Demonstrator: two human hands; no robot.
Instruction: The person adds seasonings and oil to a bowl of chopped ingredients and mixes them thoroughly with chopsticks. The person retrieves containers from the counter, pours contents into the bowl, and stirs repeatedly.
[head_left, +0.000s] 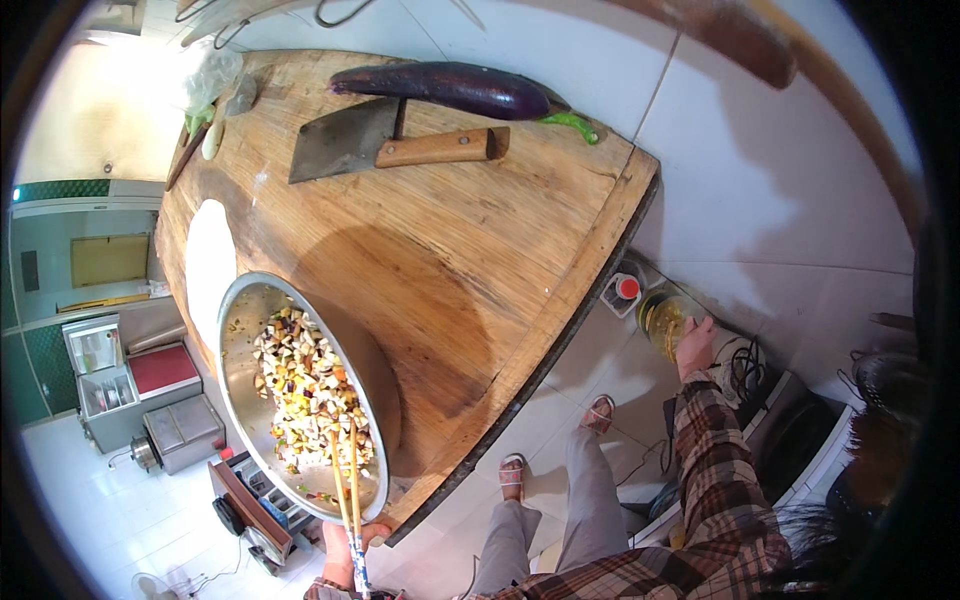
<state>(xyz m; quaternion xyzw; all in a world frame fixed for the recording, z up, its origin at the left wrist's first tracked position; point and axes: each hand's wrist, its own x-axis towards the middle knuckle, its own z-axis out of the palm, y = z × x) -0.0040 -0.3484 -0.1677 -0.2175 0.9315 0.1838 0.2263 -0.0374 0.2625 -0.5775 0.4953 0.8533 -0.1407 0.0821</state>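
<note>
My left hand (341, 551) grips the rim of a large metal basin (244, 420) near the wooden worktop's front edge. Diced eggplant and other chopped vegetables (307, 360) lie inside it. Across its rim slant two chopsticks (343, 480) with patterned ends; they pass over my left hand, and whether the fingers pinch them is unclear. Off the worktop's right side, my right hand (696, 346) is closed on a clear container of yellow liquid (666, 322), perhaps oil. Partly behind the basin lies a flat white sheet (210, 259), apparently dough.
A cleaver (349, 139) and a whole eggplant (450, 88) lie along the wall side of the wooden worktop (517, 217). A red-capped bottle (626, 286) stands near my right hand. Cables (742, 364) hang beside it. A plastic bag (214, 75) sits at the far corner.
</note>
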